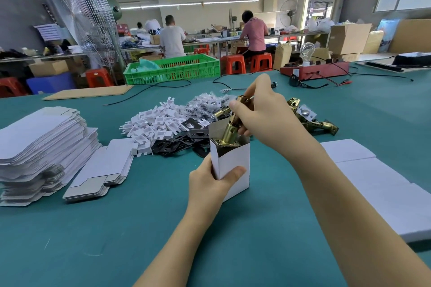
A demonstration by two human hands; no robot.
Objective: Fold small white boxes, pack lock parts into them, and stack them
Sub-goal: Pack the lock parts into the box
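The left hand (208,182) grips a small white box (231,165) that stands upright on the green table (116,240), thumb laid across the box's front face and fingers wrapped round its left side, the top flaps standing open. The right hand (261,114) holds a brass latch (229,131) by its upper end, fingers curled round it, the part tilted with its lower plated end already inside the box's open mouth. Behind the box lies a heap of white plastic pieces (156,123), with dark metal plates (177,144) at its near edge and small bagged parts (207,102) farther back. More brass latches (312,116) lie just right of the right hand. At the left edge sits a tall stack of flat box blanks (39,147), with a lower stack (105,170) beside it. White finished boxes (377,182) lie along the right, under the forearm. A green crate (172,69) and a red tester with a bulb (313,69) stand at the table's far side
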